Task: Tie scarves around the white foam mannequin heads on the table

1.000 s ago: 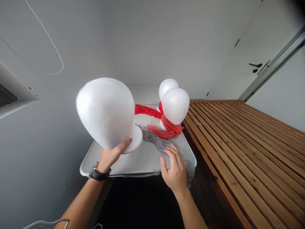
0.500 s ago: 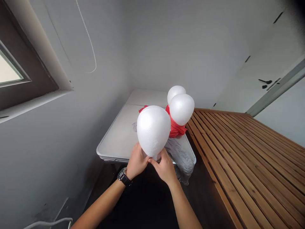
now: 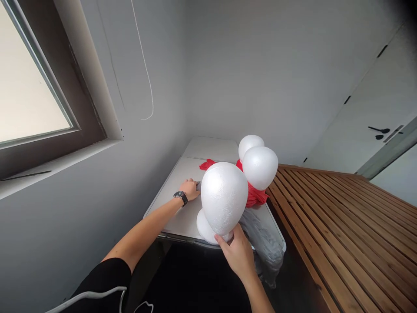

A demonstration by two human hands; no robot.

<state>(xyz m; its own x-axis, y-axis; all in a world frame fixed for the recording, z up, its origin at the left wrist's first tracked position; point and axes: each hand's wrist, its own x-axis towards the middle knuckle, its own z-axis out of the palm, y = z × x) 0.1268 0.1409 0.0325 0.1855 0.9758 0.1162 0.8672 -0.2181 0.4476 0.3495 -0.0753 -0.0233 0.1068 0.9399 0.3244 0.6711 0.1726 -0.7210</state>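
A white, egg-shaped foam head (image 3: 224,195) with a rounded base stands at the table's near edge. My right hand (image 3: 237,254) grips it low down, near the neck, with the thumb in front; the other fingers are partly hidden. My left hand (image 3: 190,189), wearing a black watch, reaches past the head's left side to the table top. Its fingers are curled at a bit of thin grey plastic (image 3: 198,186), most of which the head hides. Behind to the right are a second foam head (image 3: 260,167) and a third foam head (image 3: 250,147).
Red cloth (image 3: 256,196) lies around the two rear heads. A grey plastic bag (image 3: 265,243) hangs over the front right of the white table (image 3: 176,217). A slatted wooden surface (image 3: 342,226) is at the right, a window (image 3: 35,78) at the left.
My left hand has let go of the foam head's neck and moved forward and left to the grey plastic. My right hand still holds the head, whose base now shows. The view has shifted.
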